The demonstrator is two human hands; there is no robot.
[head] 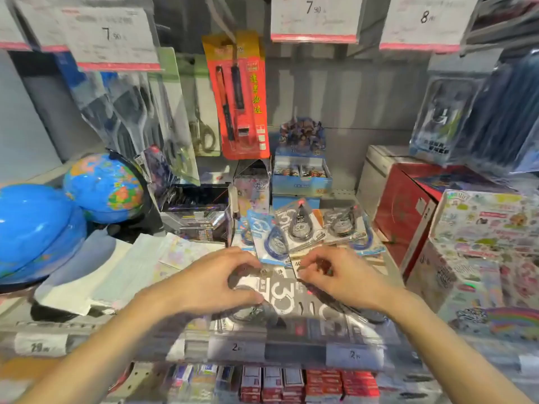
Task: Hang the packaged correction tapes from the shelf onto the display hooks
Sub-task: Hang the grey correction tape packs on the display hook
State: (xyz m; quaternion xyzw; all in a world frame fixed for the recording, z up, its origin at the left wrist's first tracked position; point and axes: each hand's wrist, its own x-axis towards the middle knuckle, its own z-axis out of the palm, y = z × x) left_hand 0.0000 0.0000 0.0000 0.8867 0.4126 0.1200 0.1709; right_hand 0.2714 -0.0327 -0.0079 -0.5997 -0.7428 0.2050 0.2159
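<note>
A: Where are your hands right now?

B: Both are low over the shelf [344,196], on the pile of packaged correction tapes [284,293] lying flat near its front edge. Your left hand [213,282] has its fingers [233,255] curled over the top left corner of the grey pack marked "30", thumb underneath, gripping it. Your right hand [339,279] pinches the edge of a pack at the upper right of the pile, fingertips bent together.

A: And the rest of the tapes?

B: More of them lie just behind your hands: a blue-carded pack [269,240], a grey pack [303,223] and another grey one [341,224], overlapping and tilted.

A: What's around them?

B: Two blue globes [102,188] sit to your left, a red box [405,211] to your right. Above, a red pen pack [237,94] hangs beside packaged scissors [204,129], under price tags [315,17] reading 7.90.
</note>
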